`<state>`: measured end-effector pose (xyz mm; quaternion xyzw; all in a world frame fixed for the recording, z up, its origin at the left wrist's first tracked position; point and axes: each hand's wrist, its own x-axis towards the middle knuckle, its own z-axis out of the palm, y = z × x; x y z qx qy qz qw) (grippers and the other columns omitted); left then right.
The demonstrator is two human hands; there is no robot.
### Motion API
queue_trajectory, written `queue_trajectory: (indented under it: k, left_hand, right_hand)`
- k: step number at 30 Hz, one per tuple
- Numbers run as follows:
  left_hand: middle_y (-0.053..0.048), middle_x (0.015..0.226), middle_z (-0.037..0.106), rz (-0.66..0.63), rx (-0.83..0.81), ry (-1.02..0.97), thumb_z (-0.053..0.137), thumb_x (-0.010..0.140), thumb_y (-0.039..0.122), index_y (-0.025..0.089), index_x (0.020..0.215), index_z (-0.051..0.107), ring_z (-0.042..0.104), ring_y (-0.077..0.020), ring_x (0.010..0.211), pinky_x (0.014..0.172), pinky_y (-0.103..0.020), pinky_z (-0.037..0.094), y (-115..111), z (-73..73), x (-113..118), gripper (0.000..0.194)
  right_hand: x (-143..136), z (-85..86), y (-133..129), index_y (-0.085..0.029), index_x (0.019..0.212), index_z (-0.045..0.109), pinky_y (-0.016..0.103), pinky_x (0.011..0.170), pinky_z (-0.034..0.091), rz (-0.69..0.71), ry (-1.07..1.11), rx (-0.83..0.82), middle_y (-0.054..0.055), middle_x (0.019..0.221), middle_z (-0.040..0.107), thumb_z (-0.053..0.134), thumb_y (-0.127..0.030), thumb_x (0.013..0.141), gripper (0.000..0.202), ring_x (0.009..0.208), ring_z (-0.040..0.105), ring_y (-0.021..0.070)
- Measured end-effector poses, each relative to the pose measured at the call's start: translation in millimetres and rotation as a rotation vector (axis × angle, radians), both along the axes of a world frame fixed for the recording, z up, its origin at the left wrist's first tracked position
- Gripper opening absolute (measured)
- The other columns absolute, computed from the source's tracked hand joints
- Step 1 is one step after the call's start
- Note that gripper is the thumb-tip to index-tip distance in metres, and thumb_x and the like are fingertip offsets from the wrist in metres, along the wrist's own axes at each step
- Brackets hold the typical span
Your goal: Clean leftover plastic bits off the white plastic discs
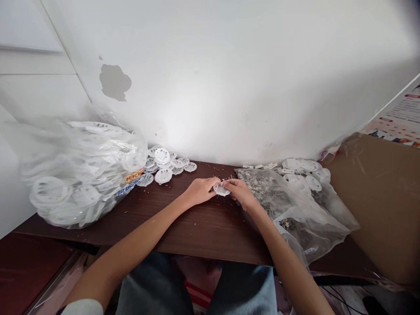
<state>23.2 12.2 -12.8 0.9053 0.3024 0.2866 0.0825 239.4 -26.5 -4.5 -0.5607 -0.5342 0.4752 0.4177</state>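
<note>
A small round white plastic piece with slots [222, 189] is held over the table between both hands. My left hand [201, 190] is closed on its left edge, thumb and fingers pinching it. My right hand [242, 193] is closed at its right side, with fingertips on the piece. A thin dark thing shows by the right fingers, too small to name. Just right of that hand lies a clear plastic bag [282, 186] with many tiny metallic-looking parts on or in it.
On the left stands a big clear bag [88, 175] full of white round pieces. Beside it is a loose pile of similar pieces [164, 164]. More white pieces [303, 170] lie at the back right, near a cardboard sheet [380, 197]. A white wall [210, 87] rises behind the brown table [197, 232].
</note>
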Motion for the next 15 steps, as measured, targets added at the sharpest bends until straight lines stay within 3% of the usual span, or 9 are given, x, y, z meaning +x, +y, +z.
queue_trajectory:
  k: [7,15]
  left_hand:
    - [-0.004,0.116,0.077,0.001,0.078,0.029,0.064,0.093,0.020,0.023,0.120,0.061,0.075,-0.0226,0.093,0.077,-0.030,0.049,5.7,-7.2,0.0,0.027]
    - [-0.008,0.116,0.075,-0.050,0.166,0.056,0.061,0.093,0.017,0.020,0.112,0.067,0.073,-0.0228,0.094,0.078,-0.031,0.050,1.9,2.8,1.4,0.020]
  right_hand:
    - [-3.1,4.7,-1.9,-0.017,0.094,0.078,0.026,0.049,0.029,-0.032,-0.009,0.018,0.001,0.068,0.063,0.071,-0.045,0.082,0.031,0.055,0.043,0.0113]
    - [-6.6,7.8,-3.8,-0.019,0.096,0.074,0.026,0.050,0.030,-0.060,0.050,0.027,-0.001,0.070,0.063,0.073,-0.047,0.081,0.031,0.054,0.044,0.0116]
